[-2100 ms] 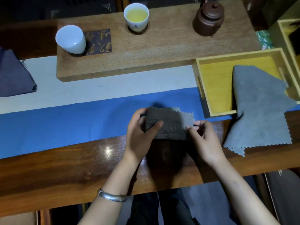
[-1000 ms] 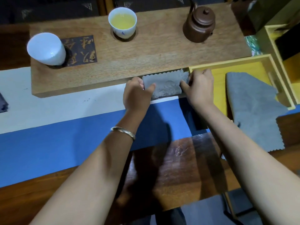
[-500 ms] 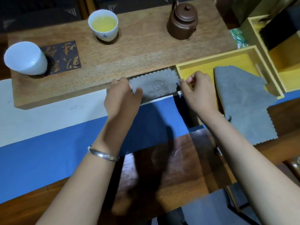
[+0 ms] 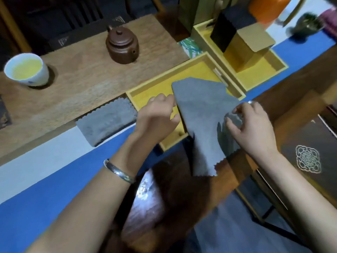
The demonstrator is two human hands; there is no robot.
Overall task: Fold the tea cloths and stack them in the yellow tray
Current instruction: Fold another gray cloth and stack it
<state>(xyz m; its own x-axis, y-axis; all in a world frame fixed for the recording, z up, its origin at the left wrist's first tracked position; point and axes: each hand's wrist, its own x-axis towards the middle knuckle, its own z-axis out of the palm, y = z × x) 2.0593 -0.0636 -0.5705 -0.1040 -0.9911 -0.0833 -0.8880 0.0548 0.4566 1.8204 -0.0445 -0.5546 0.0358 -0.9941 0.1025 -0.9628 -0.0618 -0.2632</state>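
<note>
The tray (image 4: 184, 69) sits ahead of me; the loose cloth (image 4: 204, 114) drapes over its near corner, long axis running toward me. My right hand (image 4: 252, 125) seems to pinch its right edge; left hand (image 4: 157, 115), fingers loosely curled, touches the left edge. Folded cloth (image 4: 107, 121) lies left, outside.

The shallow yellow wooden tray (image 4: 184, 69) has bare floor only along its far and left sides; an unfolded grey cloth (image 4: 204, 114) drapes over its near-right rim, and both hands hover there. A folded grey scalloped cloth (image 4: 107, 119) lies just beside the tray's left wall against the raised wooden board (image 4: 82, 83), while tall boxes (image 4: 242, 44) fill the second yellow tray beyond its right wall.
</note>
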